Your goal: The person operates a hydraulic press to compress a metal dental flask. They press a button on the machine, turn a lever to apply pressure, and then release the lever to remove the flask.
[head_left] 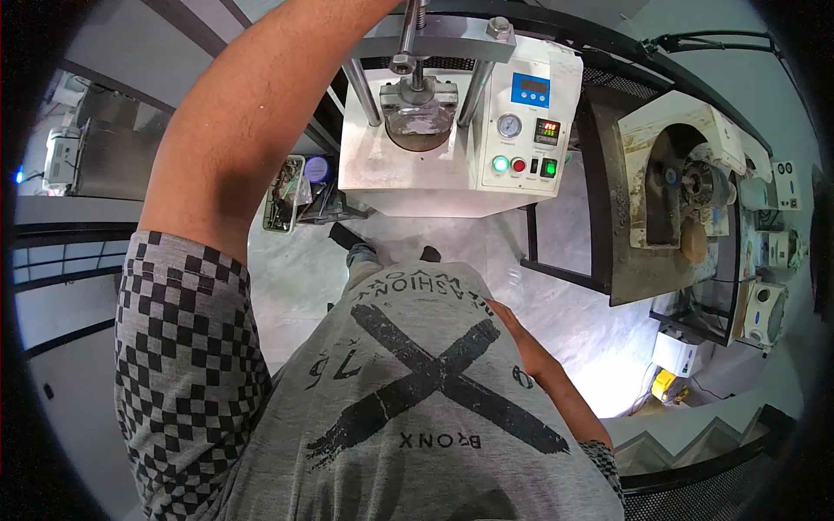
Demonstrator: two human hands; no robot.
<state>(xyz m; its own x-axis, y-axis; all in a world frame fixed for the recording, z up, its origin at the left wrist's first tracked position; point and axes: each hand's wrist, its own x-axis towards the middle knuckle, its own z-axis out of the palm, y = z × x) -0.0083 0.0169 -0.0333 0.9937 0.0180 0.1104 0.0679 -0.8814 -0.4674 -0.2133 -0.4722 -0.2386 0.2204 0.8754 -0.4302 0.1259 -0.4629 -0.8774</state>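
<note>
My left forearm [234, 113] stretches up past the top edge, so its hand is out of view. Under that reach stands a white press machine [395, 187] with steel posts, a threaded screw [405, 48] and a metal pressing head [413, 108]. Its control panel [521, 139] has a gauge, displays and lit green and red buttons. My right arm [569, 395] runs along the right side of my grey shirt [417, 399]; my right hand [504, 319] is mostly hidden at the shirt, fingers out of sight.
A stained machine [643, 174] sits on a dark bench at the right, with smaller white appliances [764, 308] beyond. A tray of parts [282, 195] and a purple-lidded tub [318, 169] are left of the press. A black railing [695, 482] is at lower right.
</note>
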